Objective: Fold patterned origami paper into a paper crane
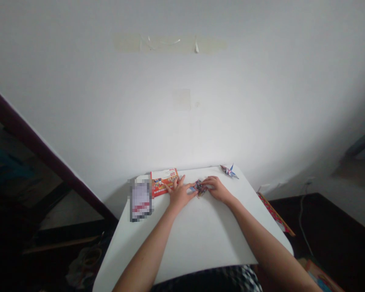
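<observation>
On the white table [207, 239] lies a small folded piece of patterned paper [201, 187] in dark, blue and reddish colours. My left hand [179, 195] has its fingers spread. Its thumb reaches the paper's left side, and other fingertips rest over the edge of a red and white printed booklet or pack [160, 190]. From the right, my right hand [216, 189] has curled fingers closed on the paper's right edge. The exact folds are too small to make out. Further back on the right sits a folded paper crane [230, 171].
A pixelated phone-like device [140, 200] lies at the table's left. Behind the table rises a white wall [182, 134] with tape remnants. A dark red frame [48, 150] leans at the left. A cable [301, 219] hangs at the right.
</observation>
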Motion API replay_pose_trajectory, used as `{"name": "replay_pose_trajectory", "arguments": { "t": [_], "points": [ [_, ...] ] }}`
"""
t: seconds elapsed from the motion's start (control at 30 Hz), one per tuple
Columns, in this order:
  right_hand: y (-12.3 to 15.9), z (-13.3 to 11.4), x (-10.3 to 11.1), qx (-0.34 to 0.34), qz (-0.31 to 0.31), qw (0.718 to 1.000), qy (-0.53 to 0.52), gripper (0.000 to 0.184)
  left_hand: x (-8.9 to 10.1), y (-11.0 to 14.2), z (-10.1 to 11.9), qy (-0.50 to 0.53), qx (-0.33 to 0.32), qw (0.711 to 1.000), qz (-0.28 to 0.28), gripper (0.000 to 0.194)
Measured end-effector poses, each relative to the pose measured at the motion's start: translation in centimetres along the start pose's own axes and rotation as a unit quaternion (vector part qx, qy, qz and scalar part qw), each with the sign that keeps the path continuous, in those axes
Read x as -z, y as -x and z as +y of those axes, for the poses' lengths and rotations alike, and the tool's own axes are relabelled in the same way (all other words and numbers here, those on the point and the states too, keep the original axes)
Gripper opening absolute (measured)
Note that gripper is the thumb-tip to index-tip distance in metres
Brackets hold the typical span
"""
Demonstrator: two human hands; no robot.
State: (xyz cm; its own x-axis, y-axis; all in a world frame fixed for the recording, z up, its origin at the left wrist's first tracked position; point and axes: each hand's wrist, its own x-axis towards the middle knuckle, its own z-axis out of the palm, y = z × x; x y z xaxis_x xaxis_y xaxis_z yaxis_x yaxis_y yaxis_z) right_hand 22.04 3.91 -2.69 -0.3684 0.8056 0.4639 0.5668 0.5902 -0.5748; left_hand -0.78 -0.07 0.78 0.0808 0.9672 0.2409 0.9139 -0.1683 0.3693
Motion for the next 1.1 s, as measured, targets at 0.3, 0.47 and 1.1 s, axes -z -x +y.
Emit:
{"name": "replay_pose_trajectory", "arguments": {
  "t": [0.3, 0.47, 1.1],
  "points": [
    [-0.5, 0.8, -0.1, 0.014, 0.006, 0.999, -0.038, 0.026, 0.4, -0.1, 0.0, -0.003, 0.007, 1.0, -0.029, 0.038],
    [-0.5, 1.1, 0.2, 0.04, 0.003, 0.998, -0.039, 0.011, 0.6, -0.2, 0.0, -0.031, 0.01, 0.997, -0.075, 0.05],
    [0.0, 0.3, 0.9, -0.063, 0.016, 0.997, 0.028, 0.003, 0.3, 0.2, 0.1, -0.017, -0.039, 0.996, -0.084, 0.059]
  ]
}}
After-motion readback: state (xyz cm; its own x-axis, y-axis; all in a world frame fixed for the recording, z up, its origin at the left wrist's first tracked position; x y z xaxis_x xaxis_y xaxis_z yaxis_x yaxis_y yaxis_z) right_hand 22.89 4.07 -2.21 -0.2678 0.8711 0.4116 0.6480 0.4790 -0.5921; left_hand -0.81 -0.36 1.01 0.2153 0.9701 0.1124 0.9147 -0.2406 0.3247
